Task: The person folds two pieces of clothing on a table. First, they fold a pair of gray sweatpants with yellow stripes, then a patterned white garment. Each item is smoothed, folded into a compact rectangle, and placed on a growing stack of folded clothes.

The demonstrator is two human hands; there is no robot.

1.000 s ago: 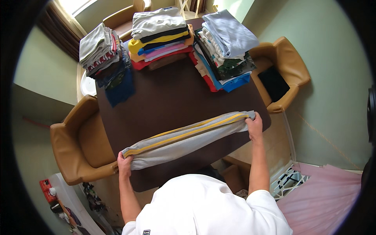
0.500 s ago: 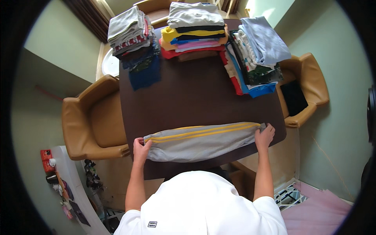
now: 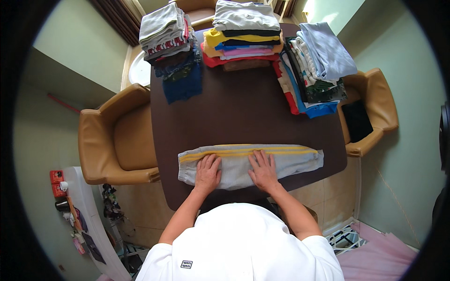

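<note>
A pair of grey sweatpants [image 3: 234, 174] with yellow side stripes lies lengthwise along the near edge of the dark brown table [image 3: 225, 110], folded into one long strip. Flat on its left half rests my left hand [image 3: 207, 173], fingers stretched toward the stripes. My right hand [image 3: 264, 172] presses on the cloth right of the middle, its fingers spread. Neither hand grips anything. The cuffed end lies at the right, and the wider waist end at the left.
Folded clothes stand at the table's far side: a left stack [image 3: 164, 35], a middle stack [image 3: 246, 21] and a right stack [image 3: 323, 51]. Tan armchairs flank the table at left [image 3: 129, 145] and right [image 3: 382, 100]; a black cloth [image 3: 357, 121] lies on the right one.
Both hands have let go of the ends of the sweatpants and moved inward, now lying flat on top. The sweatpants lie flatter on the table. The whole view has shifted slightly.
</note>
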